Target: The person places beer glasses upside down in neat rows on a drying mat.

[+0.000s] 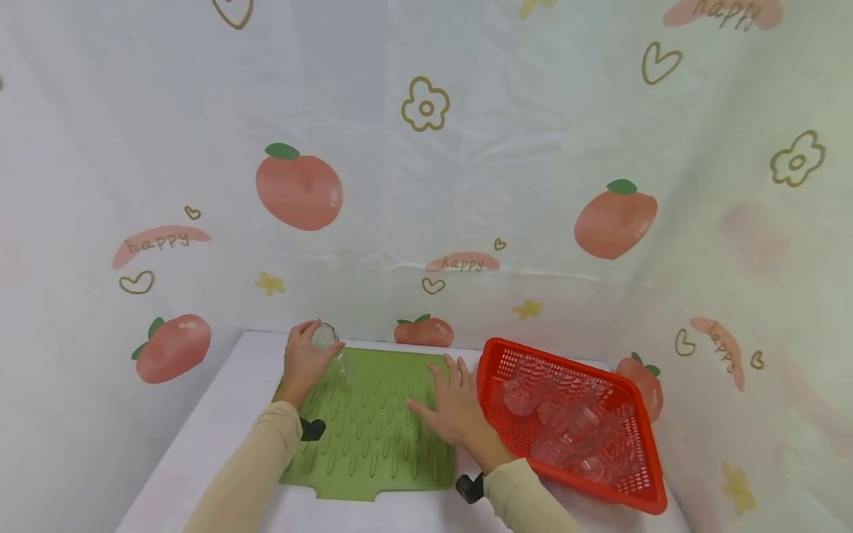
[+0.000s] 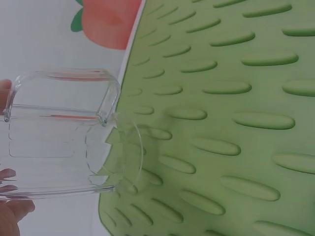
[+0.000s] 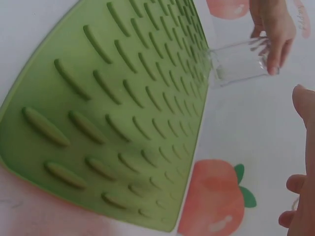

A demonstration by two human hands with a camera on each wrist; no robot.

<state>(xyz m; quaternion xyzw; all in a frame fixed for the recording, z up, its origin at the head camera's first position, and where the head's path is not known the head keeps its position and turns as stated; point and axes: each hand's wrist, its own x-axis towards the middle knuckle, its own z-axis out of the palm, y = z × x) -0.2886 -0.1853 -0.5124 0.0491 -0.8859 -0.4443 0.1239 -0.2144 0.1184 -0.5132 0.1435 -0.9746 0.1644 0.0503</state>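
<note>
My left hand (image 1: pixel 308 360) grips a clear glass mug (image 2: pixel 59 142) near one end, over the far left corner of the green ribbed drying mat (image 1: pixel 373 422). In the left wrist view the mug's handle shows along its side, and its other end overlaps the mat's edge. The right wrist view shows the same mug (image 3: pixel 241 61) between thumb and fingers, close over the mat. My right hand (image 1: pixel 457 403) hovers above the mat's right side with fingers spread and nothing in them.
To the right stands a red plastic basket (image 1: pixel 489 370) with several clear glass mugs (image 1: pixel 573 429) lying in it. The white table (image 1: pixel 206 451) meets a white cloth backdrop (image 1: pixel 373 289) printed with fruit, hearts and flowers behind the mat.
</note>
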